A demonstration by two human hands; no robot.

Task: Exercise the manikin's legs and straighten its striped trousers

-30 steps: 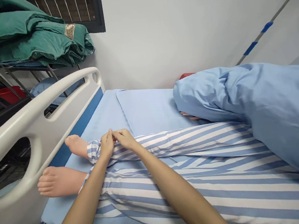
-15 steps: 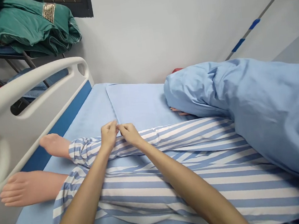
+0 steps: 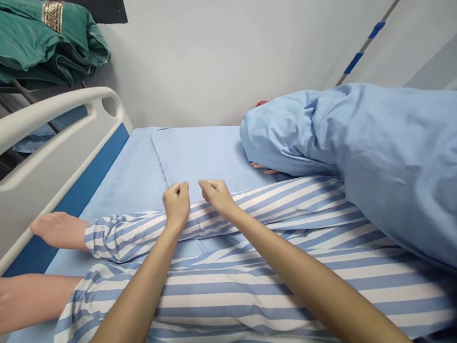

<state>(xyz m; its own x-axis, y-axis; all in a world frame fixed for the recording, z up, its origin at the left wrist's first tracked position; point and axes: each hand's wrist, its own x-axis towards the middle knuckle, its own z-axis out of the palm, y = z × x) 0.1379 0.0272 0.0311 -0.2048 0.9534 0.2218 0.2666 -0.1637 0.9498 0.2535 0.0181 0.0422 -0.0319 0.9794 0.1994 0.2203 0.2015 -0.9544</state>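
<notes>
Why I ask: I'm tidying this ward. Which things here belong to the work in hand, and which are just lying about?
Work in hand: left hand and right hand, both curled, at the striped trousers on a manikin's leg; the manikin's foot.

Lying about: blue quilt, white bed rail, folded green blankets.

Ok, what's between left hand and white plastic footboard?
Head view: from the left hand, a blue-and-white striped trouser leg, then a pale mannequin foot, both on a light blue bedsheet.
</notes>
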